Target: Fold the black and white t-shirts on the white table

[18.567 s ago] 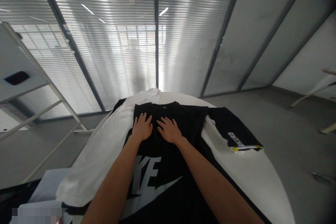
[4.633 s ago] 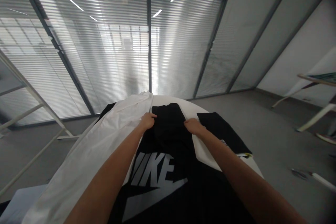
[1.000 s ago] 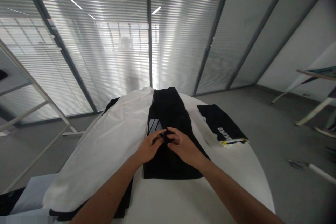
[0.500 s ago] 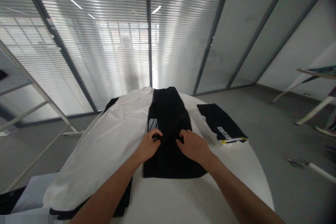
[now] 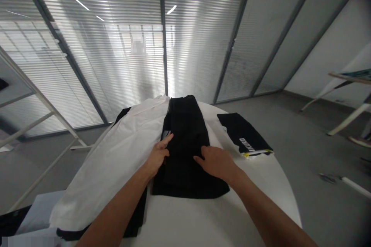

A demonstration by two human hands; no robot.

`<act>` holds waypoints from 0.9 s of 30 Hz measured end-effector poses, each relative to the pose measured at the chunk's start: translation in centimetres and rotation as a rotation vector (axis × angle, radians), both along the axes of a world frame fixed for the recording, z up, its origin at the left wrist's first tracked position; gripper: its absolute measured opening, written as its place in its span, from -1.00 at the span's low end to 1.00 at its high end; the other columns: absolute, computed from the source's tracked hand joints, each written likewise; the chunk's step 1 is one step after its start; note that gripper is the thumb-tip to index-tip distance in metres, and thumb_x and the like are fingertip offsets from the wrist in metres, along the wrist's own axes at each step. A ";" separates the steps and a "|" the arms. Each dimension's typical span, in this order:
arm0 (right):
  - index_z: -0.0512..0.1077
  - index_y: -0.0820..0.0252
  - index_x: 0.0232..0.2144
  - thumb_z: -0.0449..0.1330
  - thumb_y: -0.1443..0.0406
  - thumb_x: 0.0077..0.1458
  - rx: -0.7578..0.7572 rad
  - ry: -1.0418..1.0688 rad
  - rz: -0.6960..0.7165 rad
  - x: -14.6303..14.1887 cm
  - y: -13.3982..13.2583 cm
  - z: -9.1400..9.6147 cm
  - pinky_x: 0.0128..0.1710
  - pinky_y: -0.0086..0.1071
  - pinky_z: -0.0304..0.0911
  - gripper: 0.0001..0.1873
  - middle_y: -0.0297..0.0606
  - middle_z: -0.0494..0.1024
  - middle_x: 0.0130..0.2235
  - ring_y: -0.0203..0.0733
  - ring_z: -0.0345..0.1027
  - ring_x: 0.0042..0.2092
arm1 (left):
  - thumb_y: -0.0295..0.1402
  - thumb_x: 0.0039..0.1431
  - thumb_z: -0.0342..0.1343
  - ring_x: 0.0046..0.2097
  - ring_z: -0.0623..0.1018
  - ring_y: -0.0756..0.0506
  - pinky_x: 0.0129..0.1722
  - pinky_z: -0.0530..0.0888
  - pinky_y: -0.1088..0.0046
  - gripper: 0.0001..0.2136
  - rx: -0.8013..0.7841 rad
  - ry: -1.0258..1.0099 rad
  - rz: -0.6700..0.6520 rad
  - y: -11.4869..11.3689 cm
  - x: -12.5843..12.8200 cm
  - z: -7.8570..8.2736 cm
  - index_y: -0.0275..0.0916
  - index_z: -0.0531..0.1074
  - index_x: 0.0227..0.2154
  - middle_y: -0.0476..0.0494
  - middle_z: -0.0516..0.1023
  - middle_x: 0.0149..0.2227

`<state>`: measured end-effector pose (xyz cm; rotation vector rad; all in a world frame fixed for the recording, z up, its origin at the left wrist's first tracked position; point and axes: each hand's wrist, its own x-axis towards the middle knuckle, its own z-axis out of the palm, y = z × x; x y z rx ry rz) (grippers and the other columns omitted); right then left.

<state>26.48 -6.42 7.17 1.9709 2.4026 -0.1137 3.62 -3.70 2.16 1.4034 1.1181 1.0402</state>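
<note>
A black garment (image 5: 185,123), folded into a long strip, lies on a round white table (image 5: 278,197). My left hand (image 5: 158,156) is at its left edge, thumb and forefinger apart, touching the cloth beside a small pale patch. On the right side of the strip rests my right hand (image 5: 217,162), with a gap between thumb and forefinger and the other fingers bent against the fabric. A white garment (image 5: 113,158) is spread along the left of the table, with dark cloth showing from under it.
A folded black piece with white lettering (image 5: 245,133) and a yellow-edged end lies at the table's right. A white metal frame (image 5: 46,104) stands at the left. Behind are glass partitions with blinds (image 5: 139,65). Another table (image 5: 350,79) is at the far right.
My left hand has moved a little left, and the black garment's near left edge has shifted left with it. The pale patch is now mostly covered. My right hand has barely moved.
</note>
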 end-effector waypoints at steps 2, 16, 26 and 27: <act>0.42 0.25 -0.23 -0.04 -0.02 0.22 0.005 -0.029 -0.067 0.3 0.2 0.0 -0.28 -0.19 0.26 -0.53 0.00 0.56 -0.20 0.13 0.46 -0.15 | -0.57 -0.20 -0.03 0.24 0.32 -0.19 0.22 0.28 0.26 -0.25 -0.024 0.020 0.055 0.3 -0.2 0.0 -0.19 0.30 0.20 -0.03 0.30 0.25; 0.51 0.25 -0.26 -0.01 0.01 0.21 -0.205 -0.059 0.099 0.5 0.2 0.0 -0.28 -0.21 0.27 -0.53 0.03 0.57 -0.20 0.12 0.48 -0.15 | -0.56 -0.17 -0.07 -0.05 0.56 -0.19 -0.09 0.52 0.26 -0.26 -0.124 0.208 -0.069 0.1 -1.0 0.6 -0.16 0.30 0.20 -0.09 0.56 -0.02; 0.51 0.21 -0.39 0.02 0.09 0.21 -0.395 0.100 0.437 0.9 0.4 -0.1 -0.36 -0.37 0.15 -0.62 -0.15 0.58 -0.34 -0.10 0.47 -0.29 | -0.59 -0.27 -0.08 0.30 0.22 -0.14 0.32 0.10 0.27 -0.20 0.094 0.256 -0.042 0.3 -1.4 1.5 -0.29 0.27 0.21 -0.07 0.23 0.28; 0.51 0.21 -0.40 0.02 0.13 0.21 -0.394 0.116 0.460 0.9 0.4 -0.2 -0.36 -0.37 0.15 -0.63 -0.16 0.58 -0.34 -0.11 0.47 -0.30 | -0.59 -0.25 -0.07 0.29 0.25 -0.15 0.31 0.13 0.27 -0.22 0.085 0.302 -0.038 0.4 -1.5 1.2 -0.30 0.28 0.21 -0.08 0.27 0.26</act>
